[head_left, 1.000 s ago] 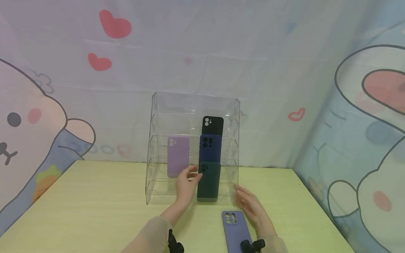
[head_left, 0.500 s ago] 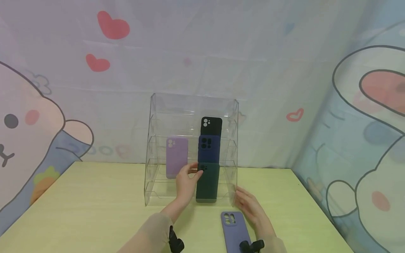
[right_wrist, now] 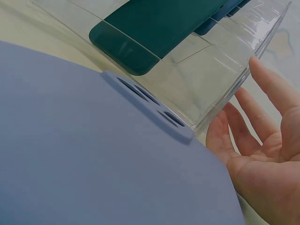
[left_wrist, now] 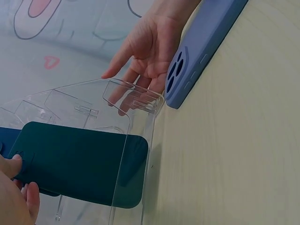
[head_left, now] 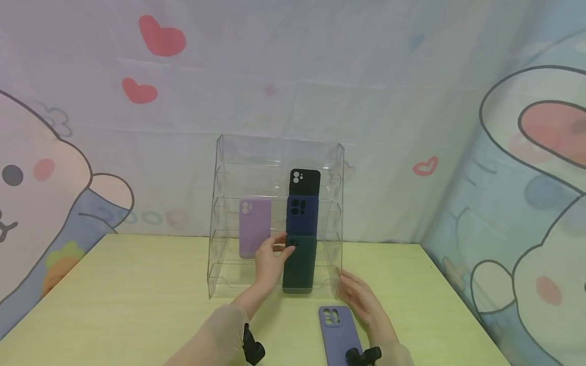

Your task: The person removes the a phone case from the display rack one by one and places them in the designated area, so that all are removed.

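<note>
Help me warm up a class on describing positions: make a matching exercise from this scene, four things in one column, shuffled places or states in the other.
Column 1
1. green case
2. right hand
3. black case
4. dark blue case

Column 2
A. highest of the cases in the clear rack
B. seen between two other cases, one above and one below
C. pinched near its camera end by the left hand
D. at the rack's side wall

Pairs: 1-C, 2-D, 3-A, 4-B
</note>
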### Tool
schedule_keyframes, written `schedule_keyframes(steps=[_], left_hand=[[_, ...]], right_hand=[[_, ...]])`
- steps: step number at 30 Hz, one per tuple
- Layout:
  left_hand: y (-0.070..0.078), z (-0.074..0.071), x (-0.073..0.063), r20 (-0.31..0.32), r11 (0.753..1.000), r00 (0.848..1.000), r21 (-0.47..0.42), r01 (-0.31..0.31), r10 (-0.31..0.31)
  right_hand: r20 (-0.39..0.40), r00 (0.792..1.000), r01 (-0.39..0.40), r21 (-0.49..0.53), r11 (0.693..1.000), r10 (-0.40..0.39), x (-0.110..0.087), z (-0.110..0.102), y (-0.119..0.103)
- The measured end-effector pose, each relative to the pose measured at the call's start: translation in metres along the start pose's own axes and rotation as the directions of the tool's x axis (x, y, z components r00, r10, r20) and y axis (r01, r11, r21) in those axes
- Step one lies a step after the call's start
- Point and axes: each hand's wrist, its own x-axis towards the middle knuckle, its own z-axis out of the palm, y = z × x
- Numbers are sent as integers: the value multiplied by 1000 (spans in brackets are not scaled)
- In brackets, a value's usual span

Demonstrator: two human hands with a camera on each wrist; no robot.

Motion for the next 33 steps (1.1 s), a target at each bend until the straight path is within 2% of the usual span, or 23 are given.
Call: schedule_keyframes(steps=[13, 21, 28, 33], left_hand=[[-3, -1, -4, 30, 998, 999, 42, -38, 37], [-4, -1, -9, 43, 999, 999, 41, -24, 22], [-7, 0, -13, 64, 1000, 998, 20, 23, -24], [-10, 0, -13, 58, 999, 998, 0, 34, -34]], right_hand=[[10, 1000, 6, 4, 1000, -6, 1, -2, 1], [16, 1000, 3, 19, 1000, -4, 1, -3, 1], [29, 1000, 5, 26, 1000, -6, 0, -2, 0], [18, 1000, -2, 25, 1000, 2, 0, -1, 0]])
